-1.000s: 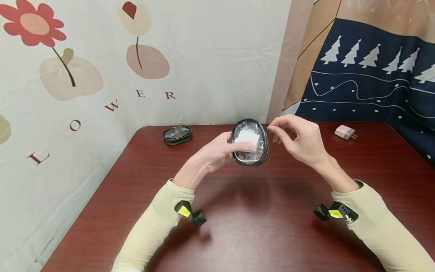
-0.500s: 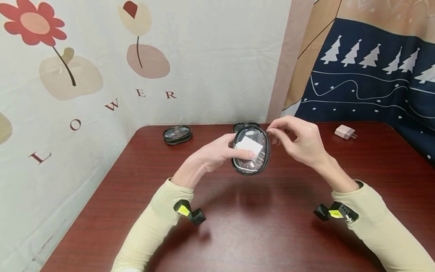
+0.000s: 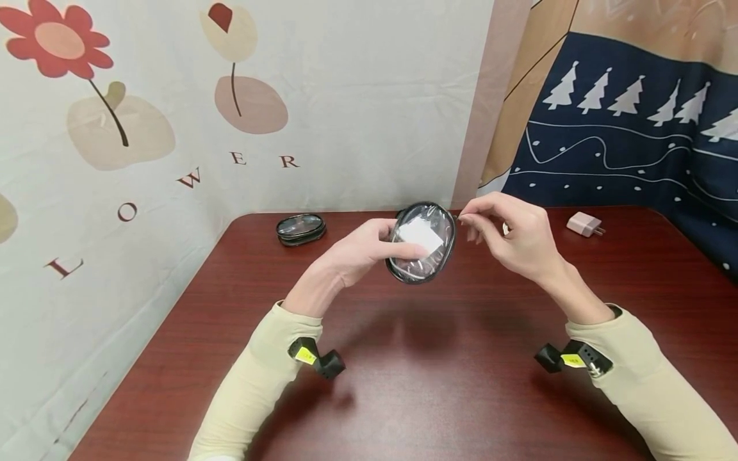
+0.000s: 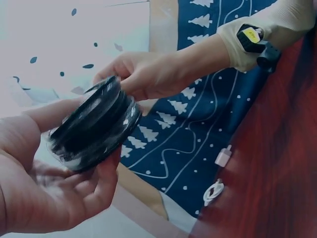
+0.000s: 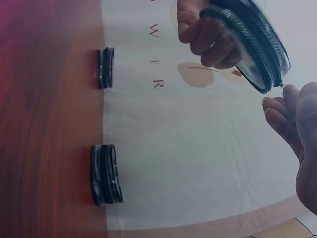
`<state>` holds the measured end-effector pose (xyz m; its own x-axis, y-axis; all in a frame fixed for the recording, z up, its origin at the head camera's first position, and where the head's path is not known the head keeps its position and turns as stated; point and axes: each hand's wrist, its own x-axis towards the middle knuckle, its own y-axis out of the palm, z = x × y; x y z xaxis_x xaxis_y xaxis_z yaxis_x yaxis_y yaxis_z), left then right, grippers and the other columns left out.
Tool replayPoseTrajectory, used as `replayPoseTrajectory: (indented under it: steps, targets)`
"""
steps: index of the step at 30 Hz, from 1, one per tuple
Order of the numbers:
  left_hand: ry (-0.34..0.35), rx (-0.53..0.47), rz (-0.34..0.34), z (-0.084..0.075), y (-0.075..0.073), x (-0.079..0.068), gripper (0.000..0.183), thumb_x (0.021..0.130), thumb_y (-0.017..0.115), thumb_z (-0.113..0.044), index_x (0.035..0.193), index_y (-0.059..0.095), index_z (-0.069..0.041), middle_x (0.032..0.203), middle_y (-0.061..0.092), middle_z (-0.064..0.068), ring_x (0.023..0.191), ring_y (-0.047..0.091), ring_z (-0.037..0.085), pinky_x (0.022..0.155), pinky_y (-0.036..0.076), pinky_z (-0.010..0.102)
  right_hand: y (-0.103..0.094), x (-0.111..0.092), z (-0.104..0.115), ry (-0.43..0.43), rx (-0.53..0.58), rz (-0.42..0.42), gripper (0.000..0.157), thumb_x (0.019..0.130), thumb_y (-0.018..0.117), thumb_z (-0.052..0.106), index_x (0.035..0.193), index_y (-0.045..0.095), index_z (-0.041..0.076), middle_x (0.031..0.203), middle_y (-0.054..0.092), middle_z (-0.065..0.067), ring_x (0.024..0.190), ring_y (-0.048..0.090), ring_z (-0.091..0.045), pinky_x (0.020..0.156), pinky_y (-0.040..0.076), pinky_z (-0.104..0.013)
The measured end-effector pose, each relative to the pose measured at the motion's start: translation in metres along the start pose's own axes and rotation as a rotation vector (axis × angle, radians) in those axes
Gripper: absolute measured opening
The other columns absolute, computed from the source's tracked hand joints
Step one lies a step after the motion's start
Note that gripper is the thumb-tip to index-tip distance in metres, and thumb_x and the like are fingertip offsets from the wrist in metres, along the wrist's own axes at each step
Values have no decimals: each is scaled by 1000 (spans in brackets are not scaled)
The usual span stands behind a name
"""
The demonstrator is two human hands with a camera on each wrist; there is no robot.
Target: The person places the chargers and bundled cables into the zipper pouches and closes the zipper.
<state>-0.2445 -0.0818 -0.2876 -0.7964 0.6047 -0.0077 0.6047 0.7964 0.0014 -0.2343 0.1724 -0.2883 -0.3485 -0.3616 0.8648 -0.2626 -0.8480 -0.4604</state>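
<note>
A clear oval zip pouch [image 3: 423,230] with black trim, white paper inside, is held up above the table. My left hand [image 3: 366,250] grips it from the left, thumb across the clear face and fingers behind. At its upper right edge my right hand [image 3: 513,234] pinches the small zipper pull [image 5: 282,85] between thumb and fingertips. The black zipper side of the pouch [image 4: 96,124] faces the left wrist camera. Whether the zipper is parted cannot be made out.
A similar pouch [image 3: 301,228] lies at the table's back left. Another pouch [image 5: 105,174] stands behind the held one, mostly hidden in the head view. A white charger plug [image 3: 585,224] lies back right, near a coiled white cable [image 4: 213,192].
The held pouch dipped, showing the pouch behind it, then rose again and now tilts to the right. My right hand stays at its edge, shifted slightly right.
</note>
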Motion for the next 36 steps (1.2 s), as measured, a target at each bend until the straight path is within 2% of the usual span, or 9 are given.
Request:
replayPoseTrajectory:
  steps: [4, 7, 13, 15, 20, 26, 30, 32, 36]
  targets:
    - [18, -56, -109, -5, -2, -1, 14, 91, 67, -5, 103, 68, 2, 82, 72, 3, 79, 67, 14, 81, 53, 28, -2, 1, 0, -17, 2, -7, 25, 78, 77, -16, 96, 70, -1, 76, 67, -1, 65, 57, -5, 61, 47, -12]
    - [33, -58, -130, -6, -3, -1, 10, 92, 67, -6, 100, 70, -2, 81, 71, 3, 78, 66, 14, 81, 53, 28, -2, 0, 1, -19, -3, -6, 26, 78, 78, -16, 97, 70, -1, 77, 67, -2, 66, 57, -4, 62, 47, -12]
    - [54, -13, -87, -7, -3, -4, 10, 88, 70, -5, 97, 70, -3, 78, 70, 4, 72, 66, 14, 75, 54, 26, -2, 0, 3, -51, -5, -16, 26, 77, 78, -14, 98, 71, 0, 78, 67, -2, 68, 56, -4, 63, 46, -12]
    - [58, -11, -74, -7, -4, -5, 14, 86, 71, -4, 100, 71, -2, 78, 70, 5, 70, 66, 14, 72, 54, 26, -1, 0, 4, -69, -4, -21, 20, 81, 77, -9, 98, 71, 0, 78, 66, -2, 68, 57, -6, 62, 45, -12]
    - [50, 19, -41, -10, -4, -9, 29, 83, 74, -4, 111, 71, 1, 86, 72, 6, 78, 67, 16, 79, 55, 28, 1, 0, 5, -100, 9, -63, 9, 88, 75, -2, 96, 71, 1, 77, 66, -3, 66, 57, -9, 61, 43, -13]
    - [30, 81, 15, -9, -1, -10, 24, 81, 76, -5, 105, 72, -2, 82, 70, 6, 74, 67, 16, 76, 57, 30, 1, -1, 5, -97, 28, -77, 11, 94, 73, 11, 95, 71, 0, 78, 67, -4, 66, 57, -9, 62, 44, -12]
    - [12, 98, 78, -8, 2, -10, 25, 82, 77, -4, 106, 72, -2, 80, 70, 6, 69, 67, 17, 72, 58, 31, 1, -2, 6, -87, 30, -64, 8, 92, 74, 6, 94, 71, 0, 80, 68, -5, 68, 57, -8, 65, 45, -12]
    - [3, 103, 96, -7, 4, -11, 24, 81, 77, -4, 105, 72, -2, 78, 70, 6, 67, 66, 16, 70, 58, 30, 1, -2, 6, -75, 34, -59, 12, 95, 72, 12, 93, 71, 0, 81, 68, -6, 69, 56, -8, 66, 45, -11]
    - [1, 127, 122, -6, 6, -11, 20, 81, 78, -3, 101, 74, -4, 76, 69, 5, 67, 64, 17, 69, 57, 29, 4, -3, 8, -63, 52, -52, 32, 102, 62, 31, 92, 71, 1, 80, 68, -6, 70, 56, -9, 68, 45, -11]
